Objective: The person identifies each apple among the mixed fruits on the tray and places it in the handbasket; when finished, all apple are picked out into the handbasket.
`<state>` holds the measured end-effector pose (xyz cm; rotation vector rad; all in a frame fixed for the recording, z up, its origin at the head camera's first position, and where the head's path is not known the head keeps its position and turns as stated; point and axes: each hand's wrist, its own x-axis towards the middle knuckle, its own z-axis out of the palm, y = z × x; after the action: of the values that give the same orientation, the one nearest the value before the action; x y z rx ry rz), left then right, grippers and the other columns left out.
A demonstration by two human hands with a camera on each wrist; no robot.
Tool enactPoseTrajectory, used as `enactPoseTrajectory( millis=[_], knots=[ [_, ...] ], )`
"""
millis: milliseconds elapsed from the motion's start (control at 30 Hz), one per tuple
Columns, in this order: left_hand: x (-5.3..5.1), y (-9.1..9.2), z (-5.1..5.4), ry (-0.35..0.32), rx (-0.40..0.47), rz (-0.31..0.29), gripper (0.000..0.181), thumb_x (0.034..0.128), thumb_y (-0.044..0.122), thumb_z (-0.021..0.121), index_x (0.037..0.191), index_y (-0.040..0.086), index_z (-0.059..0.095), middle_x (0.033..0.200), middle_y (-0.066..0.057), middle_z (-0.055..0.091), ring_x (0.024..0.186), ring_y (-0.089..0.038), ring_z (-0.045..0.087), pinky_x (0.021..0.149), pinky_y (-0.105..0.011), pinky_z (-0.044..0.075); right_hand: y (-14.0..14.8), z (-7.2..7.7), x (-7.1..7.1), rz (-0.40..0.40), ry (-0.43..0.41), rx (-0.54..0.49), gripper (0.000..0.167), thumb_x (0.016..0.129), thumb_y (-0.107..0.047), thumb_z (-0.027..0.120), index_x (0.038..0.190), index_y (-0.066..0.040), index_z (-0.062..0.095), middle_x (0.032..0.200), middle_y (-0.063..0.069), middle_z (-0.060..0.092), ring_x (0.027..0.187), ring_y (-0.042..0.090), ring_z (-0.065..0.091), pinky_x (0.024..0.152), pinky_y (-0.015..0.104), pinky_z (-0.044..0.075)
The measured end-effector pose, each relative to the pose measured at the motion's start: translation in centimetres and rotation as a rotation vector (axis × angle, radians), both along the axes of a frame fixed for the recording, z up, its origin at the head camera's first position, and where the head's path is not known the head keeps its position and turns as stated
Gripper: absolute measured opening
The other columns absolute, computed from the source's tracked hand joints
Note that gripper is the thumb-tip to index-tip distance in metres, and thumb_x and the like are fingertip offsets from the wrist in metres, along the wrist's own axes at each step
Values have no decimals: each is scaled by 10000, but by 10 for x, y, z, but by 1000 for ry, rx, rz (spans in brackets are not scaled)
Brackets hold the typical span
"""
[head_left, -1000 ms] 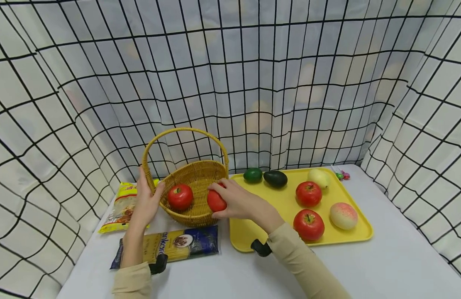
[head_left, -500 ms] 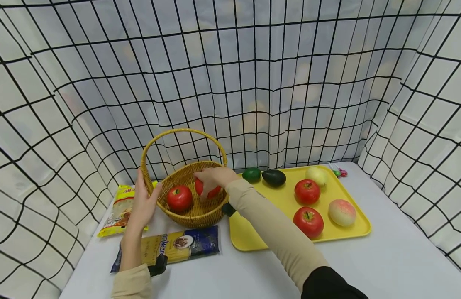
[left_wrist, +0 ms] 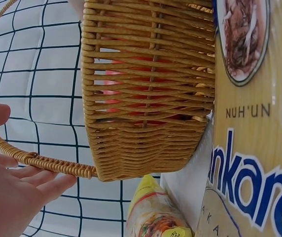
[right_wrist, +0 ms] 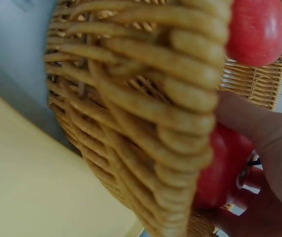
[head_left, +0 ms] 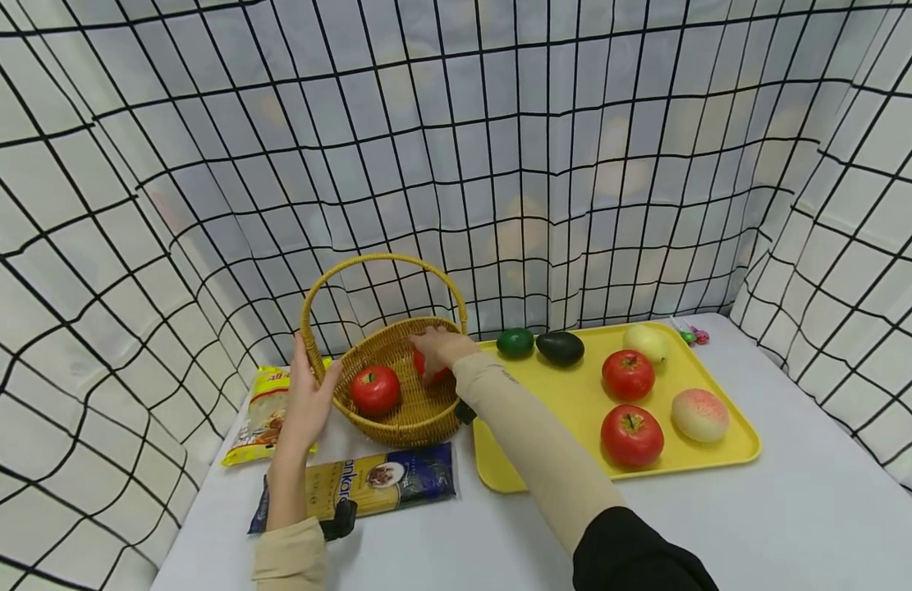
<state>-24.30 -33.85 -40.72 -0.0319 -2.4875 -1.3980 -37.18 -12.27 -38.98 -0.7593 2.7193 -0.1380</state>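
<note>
In the head view a wicker basket (head_left: 407,432) with a tall hoop handle (head_left: 384,257) stands tilted, its mouth towards me. One red apple (head_left: 375,390) lies inside on the left. My right hand (head_left: 438,348) reaches into the right part of the basket and holds a second red apple (right_wrist: 225,165), thumb and fingers around it in the right wrist view. The basket's rim hides part of that apple. At the handle's left foot is my left hand (head_left: 310,404). Its fingers (left_wrist: 50,180) lie straight against the handle, the thumb held apart on the other side.
A yellow tray (head_left: 500,460) right of the basket bears two dark green avocados (head_left: 561,348), two red apples (head_left: 631,436), a peach (head_left: 700,415) and a pale yellow fruit (head_left: 645,343). A pasta pack (head_left: 382,480) lies in front, a yellow food bag (head_left: 262,419) left. Netting surrounds the table.
My right hand has carried the apple from the basket's right rim leftwards and inside, and now sits deeper in the basket. My left hand has stayed at the handle. The head view has shifted slightly.
</note>
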Motion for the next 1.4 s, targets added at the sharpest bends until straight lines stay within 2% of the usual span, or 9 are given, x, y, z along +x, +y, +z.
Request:
enactPoseTrajectory(
  millis=[300, 500, 600, 700, 800, 900, 1133, 1300, 1400],
  knots=[
    [0, 2, 1, 4, 14, -7, 854, 1089, 418, 450, 1645, 209, -163, 1734, -175, -62, 1602, -428, 60, 1264, -668, 153, 4, -3, 1, 15, 24, 43, 892, 903, -355, 794, 1635, -270, 291, 1706, 63, 256, 1584, 269, 246, 1223, 479, 395],
    [1, -1, -1, -2, 4, 13, 853, 1089, 438, 439, 1640, 227, -177, 1736, -136, -113, 1606, -419, 26, 1273, -658, 130, -1, -8, 4, 108, 136, 142, 849, 932, -429, 745, 1629, -256, 293, 1674, 65, 302, 1562, 254, 276, 1258, 402, 346],
    [3, -2, -2, -14, 0, 18, 854, 1086, 450, 437, 1636, 249, -186, 1736, -141, -109, 1604, -427, 33, 1268, -668, 132, -2, -9, 8, 178, 214, 214, 768, 972, -473, 676, 1614, -252, 318, 1641, 60, 343, 1544, 243, 307, 1263, 375, 334],
    [4, -3, -1, -15, 2, 16, 849, 1091, 421, 444, 1635, 258, -188, 1736, -146, -101, 1602, -434, 39, 1260, -683, 136, 0, -7, 16, 235, 284, 228, 683, 1009, -478, 616, 1596, -253, 350, 1617, 47, 371, 1527, 231, 342, 1256, 370, 349],
    [4, -3, 0, 1, 7, 4, 849, 1092, 407, 448, 1640, 241, -178, 1736, -144, -104, 1600, -439, 43, 1248, -697, 153, 11, -3, 27, 269, 315, 150, 609, 1030, -457, 586, 1570, -250, 393, 1628, 46, 368, 1529, 236, 350, 1261, 391, 347],
    [2, -2, 0, 10, 11, -11, 853, 1089, 421, 447, 1643, 220, -170, 1736, -133, -114, 1601, -432, 41, 1246, -692, 168, 36, -1, 44, 290, 319, 20, 567, 1046, -433, 565, 1552, -218, 429, 1650, 75, 359, 1537, 267, 346, 1264, 428, 346],
    [-3, 0, 4, 34, -12, -15, 850, 1093, 389, 450, 1644, 186, -164, 1732, -171, -92, 1596, -444, 50, 1247, -692, 162, 117, -14, 84, 190, 276, -274, 504, 1036, -367, 608, 1478, -140, 522, 1594, 152, 429, 1512, 342, 369, 1260, 527, 322],
    [-1, 1, 3, 22, -6, -16, 853, 1092, 388, 452, 1638, 216, -180, 1733, -139, -127, 1598, -442, 47, 1243, -691, 176, 163, -21, 107, 75, 266, -320, 441, 1011, -335, 653, 1408, -155, 589, 1506, 136, 531, 1450, 351, 439, 1250, 585, 294],
    [1, 0, 3, 15, -7, -10, 849, 1093, 394, 445, 1635, 231, -187, 1733, -138, -127, 1596, -446, 56, 1241, -690, 182, 187, -16, 117, 20, 285, -318, 431, 992, -332, 679, 1377, -147, 619, 1453, 126, 575, 1412, 353, 466, 1246, 615, 273]
  ],
)
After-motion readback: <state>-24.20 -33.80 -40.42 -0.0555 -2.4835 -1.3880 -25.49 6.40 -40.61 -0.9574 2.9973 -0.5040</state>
